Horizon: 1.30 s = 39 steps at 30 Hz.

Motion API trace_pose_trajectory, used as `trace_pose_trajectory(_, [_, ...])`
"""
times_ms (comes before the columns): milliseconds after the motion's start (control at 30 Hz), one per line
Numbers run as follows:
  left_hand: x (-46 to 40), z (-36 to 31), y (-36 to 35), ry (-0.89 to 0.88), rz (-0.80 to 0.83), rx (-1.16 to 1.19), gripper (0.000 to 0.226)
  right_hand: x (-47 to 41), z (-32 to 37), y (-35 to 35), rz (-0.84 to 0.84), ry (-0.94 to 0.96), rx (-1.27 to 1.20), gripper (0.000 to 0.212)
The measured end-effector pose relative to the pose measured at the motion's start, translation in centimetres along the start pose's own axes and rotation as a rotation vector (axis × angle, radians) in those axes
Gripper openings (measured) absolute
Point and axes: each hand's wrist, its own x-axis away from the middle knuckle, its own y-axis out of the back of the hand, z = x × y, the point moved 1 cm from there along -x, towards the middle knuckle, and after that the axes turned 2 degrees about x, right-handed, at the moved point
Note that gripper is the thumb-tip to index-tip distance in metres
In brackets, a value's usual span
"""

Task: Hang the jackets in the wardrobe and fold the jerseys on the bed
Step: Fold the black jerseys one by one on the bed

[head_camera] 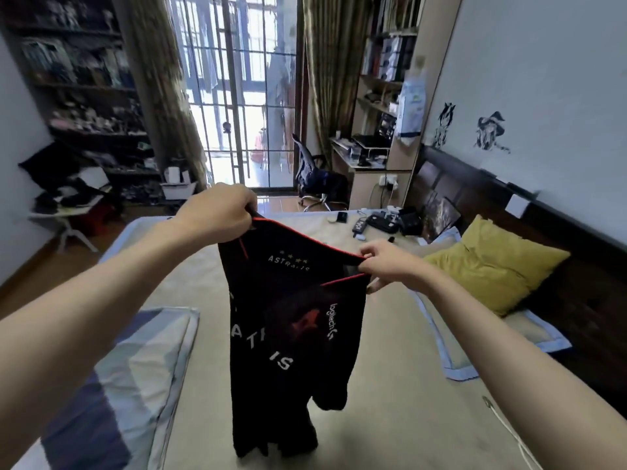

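Note:
A black jersey [288,334] with red trim and white lettering hangs in the air above the bed [390,401]. My left hand [217,212] grips its upper edge at the left, raised higher. My right hand [390,264] pinches the same red-trimmed edge at the right, a little lower. The cloth droops between them, and its lower end reaches down close to the beige bed sheet. One short sleeve dangles at the right side.
A yellow pillow [492,266] lies against the dark headboard on the right. A blue patterned quilt [118,385] lies on the left of the bed. Small electronics [386,220] sit at the far end. A desk, an office chair [312,174] and shelves stand beyond.

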Motion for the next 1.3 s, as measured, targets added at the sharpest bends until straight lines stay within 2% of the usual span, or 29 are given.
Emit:
trace_pose_trajectory(67, [0.3,1.7,0.2,0.021,0.089,0.022,0.023,1.3,2.2,0.6,0.061,0.065,-0.185,0.028])
trace_pose_trajectory(133, [0.7,3.3,0.4,0.099,0.181,0.21,0.024,2.3,4.1,1.0,0.092,0.113,-0.308,0.031])
trace_pose_trajectory(233, [1.7,5.3,0.5,0.185,0.298,0.621,0.033,3.3,5.6,1.4,-0.037,0.146,-0.395,0.028])
trace_pose_trajectory(333, [2.8,5.8,0.3,0.144,0.338,0.798,0.027,4.5,5.8,1.2,-0.134,0.17,-0.395,0.029])
trace_pose_trajectory(400, [3.8,5.6,0.3,0.1,0.326,0.806,0.039,5.3,5.4,1.0,-0.131,0.201,-0.413,0.024])
trace_pose_trajectory(467, [4.9,5.2,0.3,0.037,0.322,0.79,0.042,6.1,5.1,1.2,-0.121,0.237,-0.399,0.012])
trace_pose_trajectory(500, [5.3,5.1,0.4,0.006,0.318,0.784,0.044,6.5,4.8,1.5,-0.113,0.259,-0.376,0.012])
trace_pose_trajectory(567, [6.3,4.9,0.4,-0.028,0.284,0.8,0.047,7.1,4.4,2.1,-0.115,0.273,-0.306,0.035])
trace_pose_trajectory(667, [7.6,4.0,0.0,-0.06,0.123,0.816,0.045,7.4,3.5,2.6,-0.17,0.318,-0.188,0.024])
trace_pose_trajectory(767, [9.7,2.6,-0.7,-0.117,-0.116,0.554,0.024,7.0,2.1,2.5,-0.206,0.404,-0.124,0.02])
trace_pose_trajectory(833, [11.3,2.5,-1.2,-0.152,-0.162,0.421,0.015,7.0,1.6,2.0,-0.212,0.473,-0.07,0.018])
trace_pose_trajectory(867, [12.2,2.7,-1.4,-0.137,-0.146,0.406,0.023,7.2,1.6,1.7,-0.191,0.493,-0.079,0.019])
trace_pose_trajectory(1000, [15.4,2.5,-0.7,-0.041,-0.113,0.48,0.052,9.1,1.8,0.0,-0.158,0.557,-0.121,0.052])
trace_pose_trajectory(1067, [16.7,2.0,-0.3,-0.024,-0.073,0.648,0.054,10.6,2.3,-0.4,-0.192,0.585,-0.097,0.059])
trace_pose_trajectory(1167, [18.7,1.7,0.9,0.026,-0.066,0.835,0.045,13.3,3.5,-0.6,-0.229,0.608,-0.115,0.061])
trace_pose_trajectory(1300, [22.2,1.3,3.2,-0.053,-0.148,0.818,0.056,17.1,4.5,-1.4,-0.268,0.598,-0.17,0.047])
